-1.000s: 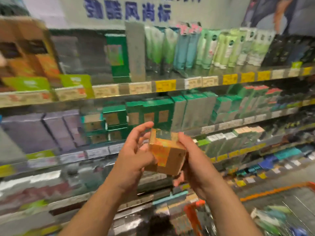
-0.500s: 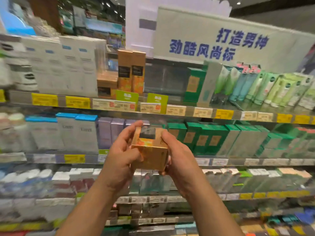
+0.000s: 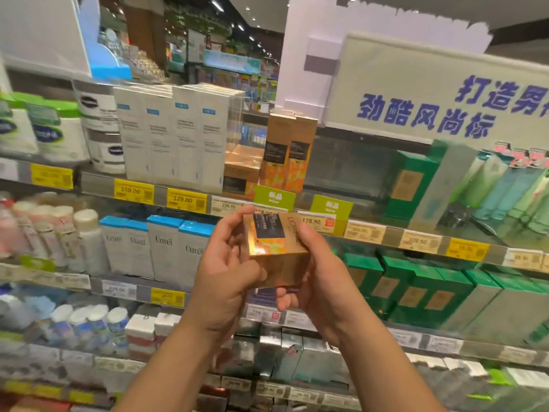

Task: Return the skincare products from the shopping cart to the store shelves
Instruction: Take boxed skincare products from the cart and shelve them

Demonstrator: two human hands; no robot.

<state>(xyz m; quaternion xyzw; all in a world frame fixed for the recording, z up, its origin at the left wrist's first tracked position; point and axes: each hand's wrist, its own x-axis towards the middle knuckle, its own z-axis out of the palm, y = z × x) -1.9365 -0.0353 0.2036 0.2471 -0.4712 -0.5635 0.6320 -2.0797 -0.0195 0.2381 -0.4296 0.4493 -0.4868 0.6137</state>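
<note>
A gold and orange L'Oreal box (image 3: pixel 277 248) is held up in front of the shelves at chest height. My left hand (image 3: pixel 225 269) grips its left side, fingers curled over the top edge. My right hand (image 3: pixel 316 281) cups its right side and underside. Straight above, on the top shelf (image 3: pixel 323 200), stand two tall matching orange boxes (image 3: pixel 289 153) with a low gold box (image 3: pixel 243 168) beside them. The shopping cart is out of view.
White boxes (image 3: pixel 172 135) and round tubs (image 3: pixel 56 135) fill the top shelf on the left. Green boxes (image 3: pixel 416 289) and pale tubes (image 3: pixel 511 185) stand at the right. Blue-capped Curel boxes (image 3: pixel 160 248) sit left of my hands. A white sign with blue characters (image 3: pixel 439 93) hangs overhead.
The view has swung left and upward along the shelves; the cart has left the frame. Both hands kept the box and turned it so its labelled face points up.
</note>
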